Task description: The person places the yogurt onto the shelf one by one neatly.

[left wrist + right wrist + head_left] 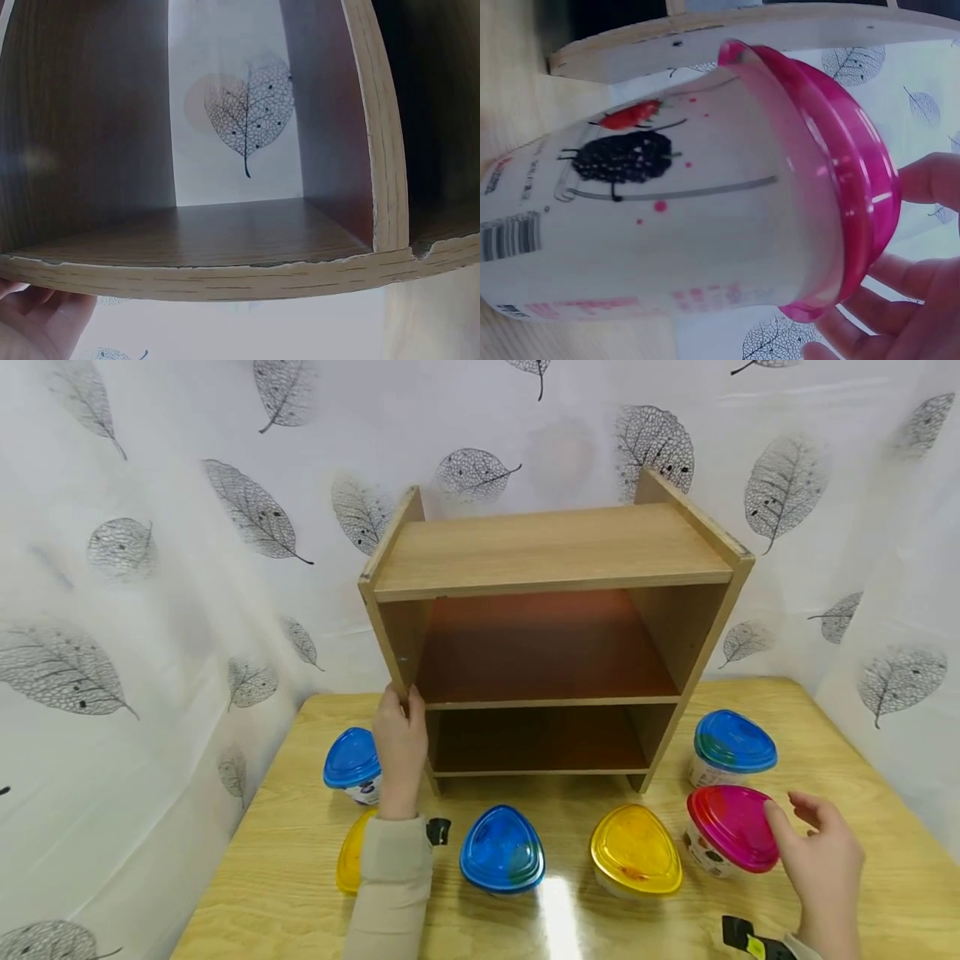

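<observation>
A small wooden shelf unit (555, 556) with two open compartments stands on the table. My left hand (401, 747) grips the front edge of its left side panel. In the left wrist view, the fingers (56, 319) show at the panel's edge. At the right, my right hand (825, 864) is beside a white tub with a pink lid (735, 827), its fingers loosely bent and spread. The right wrist view shows the tub's berry-printed side (630, 225), with the thumb and fingers at the lid's rim; firm contact is hard to tell.
Blue-lidded tubs stand left of the shelf (352, 760), in front of it (502, 852) and to its right (733, 743). Yellow-lidded tubs stand at front right (636, 852) and, partly behind the left sleeve, at left (351, 856). A leaf-patterned curtain (187, 635) hangs behind the table (262, 877).
</observation>
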The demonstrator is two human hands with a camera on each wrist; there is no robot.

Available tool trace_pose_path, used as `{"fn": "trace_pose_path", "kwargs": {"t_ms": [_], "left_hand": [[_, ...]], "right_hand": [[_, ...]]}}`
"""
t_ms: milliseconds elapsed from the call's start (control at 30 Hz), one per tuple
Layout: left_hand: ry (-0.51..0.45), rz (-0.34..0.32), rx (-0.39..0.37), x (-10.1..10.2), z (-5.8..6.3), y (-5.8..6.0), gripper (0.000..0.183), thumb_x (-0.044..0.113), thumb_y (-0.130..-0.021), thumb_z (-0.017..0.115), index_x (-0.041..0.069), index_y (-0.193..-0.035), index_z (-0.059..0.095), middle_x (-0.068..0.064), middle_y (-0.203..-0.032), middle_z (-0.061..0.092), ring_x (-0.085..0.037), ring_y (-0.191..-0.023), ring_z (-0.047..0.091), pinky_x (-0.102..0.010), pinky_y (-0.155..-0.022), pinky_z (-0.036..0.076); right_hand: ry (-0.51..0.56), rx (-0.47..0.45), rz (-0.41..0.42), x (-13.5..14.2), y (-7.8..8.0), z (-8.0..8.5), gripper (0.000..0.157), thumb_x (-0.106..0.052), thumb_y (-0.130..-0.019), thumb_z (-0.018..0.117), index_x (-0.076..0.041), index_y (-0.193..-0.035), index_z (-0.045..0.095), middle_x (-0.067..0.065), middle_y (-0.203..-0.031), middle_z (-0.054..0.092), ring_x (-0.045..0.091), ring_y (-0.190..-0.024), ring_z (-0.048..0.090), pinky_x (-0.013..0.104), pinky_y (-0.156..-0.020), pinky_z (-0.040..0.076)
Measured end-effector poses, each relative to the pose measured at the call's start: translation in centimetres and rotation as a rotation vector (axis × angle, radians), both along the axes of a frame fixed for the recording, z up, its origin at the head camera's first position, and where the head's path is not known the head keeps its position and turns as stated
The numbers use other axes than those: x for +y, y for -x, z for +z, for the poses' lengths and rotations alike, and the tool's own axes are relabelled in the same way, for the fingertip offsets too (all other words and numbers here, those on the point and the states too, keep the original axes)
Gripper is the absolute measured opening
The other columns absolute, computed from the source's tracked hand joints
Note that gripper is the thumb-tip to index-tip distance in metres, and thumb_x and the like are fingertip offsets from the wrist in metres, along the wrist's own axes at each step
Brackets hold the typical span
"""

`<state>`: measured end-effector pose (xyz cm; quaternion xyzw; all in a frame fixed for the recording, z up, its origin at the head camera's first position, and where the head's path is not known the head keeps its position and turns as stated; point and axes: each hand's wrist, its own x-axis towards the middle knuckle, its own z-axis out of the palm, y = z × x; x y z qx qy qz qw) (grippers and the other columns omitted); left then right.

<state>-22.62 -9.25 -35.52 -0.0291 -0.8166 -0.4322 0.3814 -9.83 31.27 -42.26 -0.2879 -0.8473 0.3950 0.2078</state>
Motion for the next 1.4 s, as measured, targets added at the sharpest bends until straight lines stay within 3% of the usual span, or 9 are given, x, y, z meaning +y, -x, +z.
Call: {"fn": "trace_pose_path", "kwargs": {"t_ms": [67, 167, 333, 433, 633, 833, 967, 1167, 1400], "left_hand": [[0.003, -0.01, 0.0, 0.1, 0.0, 0.0, 0.024, 0.014, -0.09, 0.045, -0.008, -0.091, 0.055, -0.021, -0.082, 0.06, -0.03, -0.067, 0.056, -0.04, -0.056, 0.048], [-0.004, -0.016, -0.007, 0.1, -0.1, -0.1, 0.023, 0.014, -0.09, 0.046, -0.008, -0.089, 0.054, -0.021, -0.08, 0.059, -0.03, -0.065, 0.055, -0.04, -0.054, 0.048], [-0.021, -0.005, -0.021, 0.2, -0.2, -0.3, 0.023, 0.014, -0.09, 0.046, -0.008, -0.09, 0.054, -0.021, -0.083, 0.06, -0.03, -0.067, 0.056, -0.04, -0.056, 0.048], [-0.025, -0.013, -0.018, 0.3, -0.2, -0.4, 0.024, 0.014, -0.09, 0.046, -0.009, -0.092, 0.055, -0.022, -0.086, 0.06, -0.031, -0.069, 0.056, -0.041, -0.058, 0.049], [-0.028, -0.003, -0.008, 0.3, 0.0, -0.5, 0.024, 0.013, -0.09, 0.046, -0.009, -0.093, 0.054, -0.022, -0.084, 0.06, -0.031, -0.067, 0.056, -0.041, -0.056, 0.049], [-0.027, 0.021, 0.001, 0.1, 0.1, -0.4, 0.023, 0.013, -0.09, 0.045, -0.008, -0.093, 0.055, -0.02, -0.081, 0.059, -0.03, -0.065, 0.055, -0.041, -0.055, 0.047], [-0.018, 0.023, 0.012, 0.0, 0.0, -0.3, 0.024, 0.012, -0.09, 0.045, -0.008, -0.093, 0.056, -0.021, -0.082, 0.06, -0.03, -0.066, 0.055, -0.041, -0.055, 0.047], [-0.022, 0.017, 0.011, 0.1, 0.1, -0.3, 0.024, 0.013, -0.09, 0.045, -0.009, -0.095, 0.056, -0.021, -0.084, 0.06, -0.03, -0.069, 0.056, -0.042, -0.058, 0.048], [-0.02, 0.014, 0.003, 0.3, 0.1, -0.1, 0.023, 0.013, -0.09, 0.046, -0.008, -0.093, 0.056, -0.02, -0.08, 0.059, -0.029, -0.065, 0.054, -0.04, -0.055, 0.047]], "right_hand": [[0.012, -0.033, -0.001, 0.3, -0.1, 0.0, 0.05, -0.032, -0.084, 0.055, 0.004, -0.118, 0.049, 0.023, -0.114, 0.052, 0.031, -0.105, 0.047, 0.038, -0.082, 0.036], [0.005, -0.051, 0.005, 0.4, -0.2, 0.0, 0.05, -0.033, -0.084, 0.055, 0.004, -0.117, 0.049, 0.023, -0.112, 0.053, 0.03, -0.104, 0.047, 0.037, -0.08, 0.036], [-0.025, -0.059, 0.021, 0.2, -0.4, 0.2, 0.047, -0.031, -0.083, 0.057, 0.003, -0.114, 0.051, 0.022, -0.11, 0.055, 0.02, -0.095, 0.049, 0.021, -0.067, 0.034], [-0.035, -0.087, 0.06, 0.2, -0.5, 0.4, 0.05, -0.032, -0.084, 0.055, 0.004, -0.118, 0.049, 0.027, -0.114, 0.051, 0.021, -0.095, 0.048, 0.025, -0.068, 0.036], [-0.073, -0.13, 0.161, 1.5, -0.1, -0.7, 0.059, -0.04, -0.086, 0.049, 0.007, -0.122, 0.041, 0.028, -0.113, 0.049, 0.037, -0.1, 0.046, 0.051, -0.074, 0.041], [-0.068, -0.205, 0.248, 2.3, 0.4, -1.3, 0.068, -0.045, -0.085, 0.048, 0.01, -0.123, 0.035, 0.033, -0.115, 0.043, 0.045, -0.1, 0.042, 0.054, -0.068, 0.045], [-0.062, -0.236, 0.241, 1.8, 0.3, -0.6, 0.069, -0.046, -0.085, 0.048, 0.011, -0.121, 0.035, 0.033, -0.115, 0.042, 0.046, -0.099, 0.042, 0.051, -0.063, 0.048], [-0.056, -0.238, 0.253, 1.0, -0.2, 0.8, 0.058, -0.034, -0.087, 0.05, 0.014, -0.117, 0.037, 0.036, -0.112, 0.042, 0.049, -0.097, 0.042, 0.048, -0.061, 0.049], [-0.041, -0.217, 0.165, 1.5, 0.2, -0.4, 0.046, -0.026, -0.087, 0.05, 0.009, -0.116, 0.042, 0.033, -0.109, 0.047, 0.043, -0.091, 0.049, 0.044, -0.057, 0.05]]}}
